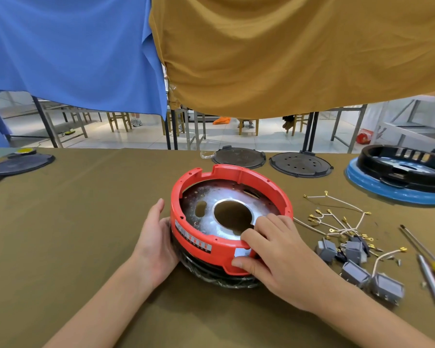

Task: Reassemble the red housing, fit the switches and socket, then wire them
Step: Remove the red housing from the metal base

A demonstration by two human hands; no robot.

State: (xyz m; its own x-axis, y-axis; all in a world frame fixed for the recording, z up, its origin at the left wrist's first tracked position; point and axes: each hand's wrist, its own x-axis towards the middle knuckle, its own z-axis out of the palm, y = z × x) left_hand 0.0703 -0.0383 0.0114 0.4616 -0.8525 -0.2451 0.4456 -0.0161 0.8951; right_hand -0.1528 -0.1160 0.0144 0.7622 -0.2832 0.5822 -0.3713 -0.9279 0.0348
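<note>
— Looking down from the head view, where does the red housing [230, 219] sit?

— On the olive cloth of the table [73, 222], about centre, resting on a black part wrapped in clear film [211, 273]. Inside the ring lies a shiny metal plate [212, 209] with a large round hole.

— And the hands?

— The left hand [155, 243] lies flat against the housing's left wall, fingers straight, thumb up beside the rim. The right hand [271, 249] is clamped on the near rim: fingers curl over the edge onto the plate, thumb presses the outer wall just below a pale sticker.

— Where are the parts to fit?

— To the right of the housing, near the right wrist. Grey switches [357, 264] sit in a loose cluster, with white wires [337, 217] tipped in brass terminals tangled just beyond them. Two screwdrivers [430, 272] lie at the far right edge, one with a yellow-green handle.

— Anything further back?

— Two dark round discs [300, 164] along the table's far edge, a black ring on a blue base [392, 194] at right, another dark plate [18, 165] at left. Blue and mustard cloths [286, 51] hang above.
</note>
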